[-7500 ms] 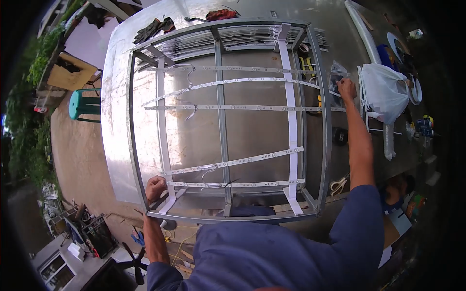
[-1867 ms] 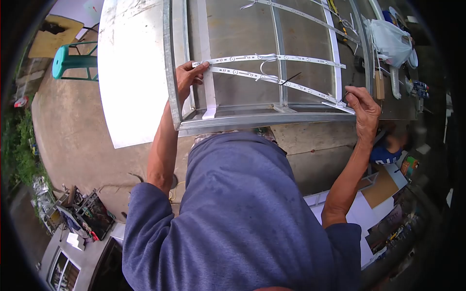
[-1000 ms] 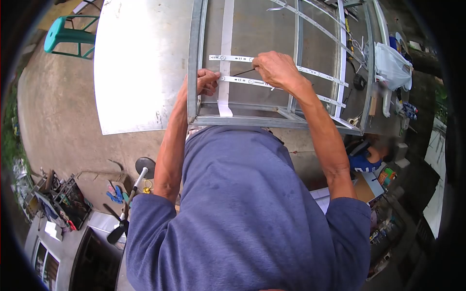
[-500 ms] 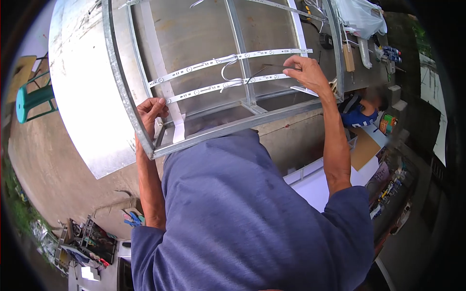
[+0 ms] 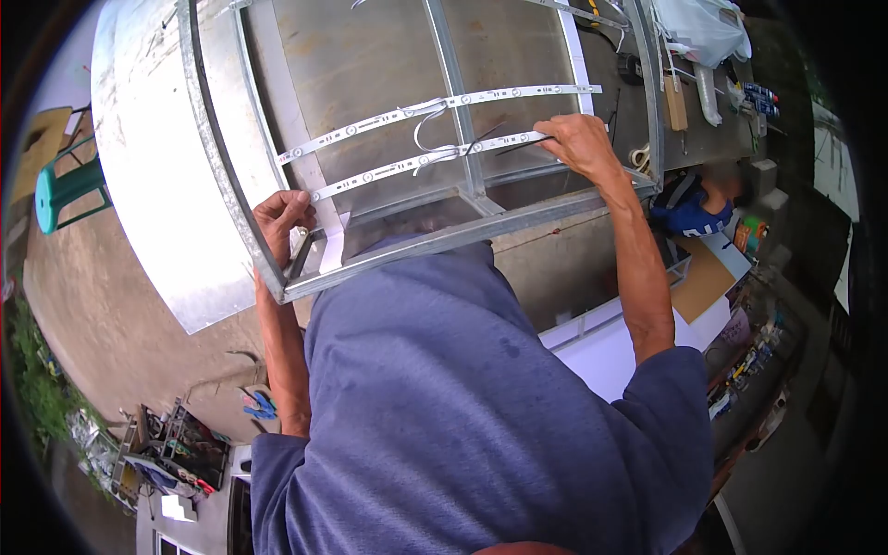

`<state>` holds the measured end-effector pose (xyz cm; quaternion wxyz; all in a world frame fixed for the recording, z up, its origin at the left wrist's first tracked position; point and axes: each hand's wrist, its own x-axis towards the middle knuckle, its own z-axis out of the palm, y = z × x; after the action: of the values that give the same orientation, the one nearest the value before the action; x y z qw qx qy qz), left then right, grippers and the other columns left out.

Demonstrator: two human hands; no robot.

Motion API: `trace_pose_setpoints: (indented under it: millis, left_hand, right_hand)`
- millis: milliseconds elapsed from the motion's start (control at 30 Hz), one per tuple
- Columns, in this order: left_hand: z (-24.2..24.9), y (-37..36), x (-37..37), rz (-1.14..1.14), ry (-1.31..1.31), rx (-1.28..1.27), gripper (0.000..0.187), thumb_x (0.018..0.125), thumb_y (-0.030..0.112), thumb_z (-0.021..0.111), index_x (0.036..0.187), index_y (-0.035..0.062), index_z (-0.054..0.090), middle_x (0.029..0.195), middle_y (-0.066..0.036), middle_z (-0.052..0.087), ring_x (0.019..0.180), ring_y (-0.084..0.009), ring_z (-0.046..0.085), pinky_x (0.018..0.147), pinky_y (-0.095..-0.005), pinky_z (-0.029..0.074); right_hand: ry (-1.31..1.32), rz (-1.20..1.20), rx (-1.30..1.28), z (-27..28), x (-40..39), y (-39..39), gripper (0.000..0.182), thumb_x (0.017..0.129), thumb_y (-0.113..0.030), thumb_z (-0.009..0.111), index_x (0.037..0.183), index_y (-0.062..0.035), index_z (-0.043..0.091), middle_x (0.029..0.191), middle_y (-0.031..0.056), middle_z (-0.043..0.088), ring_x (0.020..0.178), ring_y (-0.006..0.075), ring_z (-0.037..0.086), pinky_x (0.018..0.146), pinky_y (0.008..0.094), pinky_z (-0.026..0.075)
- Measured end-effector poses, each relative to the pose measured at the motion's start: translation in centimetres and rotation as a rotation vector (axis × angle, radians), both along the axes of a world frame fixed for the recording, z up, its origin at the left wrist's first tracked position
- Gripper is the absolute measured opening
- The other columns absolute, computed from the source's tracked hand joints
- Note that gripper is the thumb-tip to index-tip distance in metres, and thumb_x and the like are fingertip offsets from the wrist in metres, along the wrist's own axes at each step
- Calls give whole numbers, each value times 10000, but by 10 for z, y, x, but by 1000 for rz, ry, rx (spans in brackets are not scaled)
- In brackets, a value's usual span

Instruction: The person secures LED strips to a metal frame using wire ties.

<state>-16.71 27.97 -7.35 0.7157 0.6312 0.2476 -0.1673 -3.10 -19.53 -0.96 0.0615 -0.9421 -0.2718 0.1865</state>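
Observation:
A galvanized metal frame (image 5: 416, 249) lies in front of me. Across it run two white LED light strips, a far one (image 5: 518, 92) and a near one (image 5: 398, 169), joined by a looped white wire (image 5: 421, 134). At the near strip's left end, my left hand (image 5: 283, 218) is closed, thumb and fingers pinching the tip. My right hand (image 5: 581, 146) is closed over the strip's other end, fingertips hiding it. A thin dark wire (image 5: 520, 147) trails from beside those fingers. White bands (image 5: 294, 102) run lengthwise beneath the strips.
On the left is a shiny metal sheet (image 5: 139, 185), with a green stool (image 5: 69, 194) beyond it. A tape measure (image 5: 630, 68), a wooden block (image 5: 675, 104) and a plastic bag (image 5: 703, 32) lie at right. Another person in blue (image 5: 692, 211) is nearby.
My right hand has come slightly down and left onto the near strip's right end, fingers now closed there. The left hand stays at the left end. The view has shifted slightly.

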Motion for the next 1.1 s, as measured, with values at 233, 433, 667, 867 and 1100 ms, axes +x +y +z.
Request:
trace_pose_setpoints:
  millis: [233, 433, 667, 867, 1100]
  left_hand:
    - [0, 0, -1, 32, 24, -8, 181, 937, 189, 750, 925, 8, 755, 731, -73, 702, 621, -128, 642, 615, -273, 523]
    - [-5, -4, -1, 49, 0, -81, 164, 932, 180, 757, 913, 16, 753, 730, -66, 703, 616, -128, 644, 603, -270, 525]
    - [4, -2, 0, 56, 4, -34, 156, 927, 179, 763, 860, 40, 741, 714, -54, 689, 603, -121, 632, 600, -278, 524]
    - [-4, -1, 0, 15, -22, -64, 199, 929, 219, 764, 899, 23, 747, 737, -58, 696, 635, -122, 636, 648, -273, 523]
    - [-2, 0, 1, 5, -23, -70, 244, 937, 252, 755, 854, 24, 733, 721, -45, 676, 652, -117, 618, 675, -275, 505]
  right_hand:
    - [123, -229, 149, 10, -5, -4, 288, 866, -283, 768, 1114, -140, 737, 692, 97, 615, 700, 266, 652, 645, 389, 492]
    - [326, -675, 667, 43, 1, -29, 247, 1036, -220, 566, 1150, -23, 662, 723, -23, 415, 665, 85, 402, 593, 281, 348]
    - [322, -549, 561, 66, -2, 5, 227, 1031, -191, 594, 1137, -29, 712, 774, -16, 599, 682, 69, 492, 612, 233, 411]
    - [200, -232, 459, 78, 10, 80, 191, 995, -160, 627, 1084, -25, 727, 779, 25, 628, 693, 114, 552, 648, 279, 458]
    - [-43, 161, 253, 39, 14, 171, 175, 937, -150, 588, 977, -25, 704, 911, 123, 710, 851, 359, 677, 754, 470, 537]
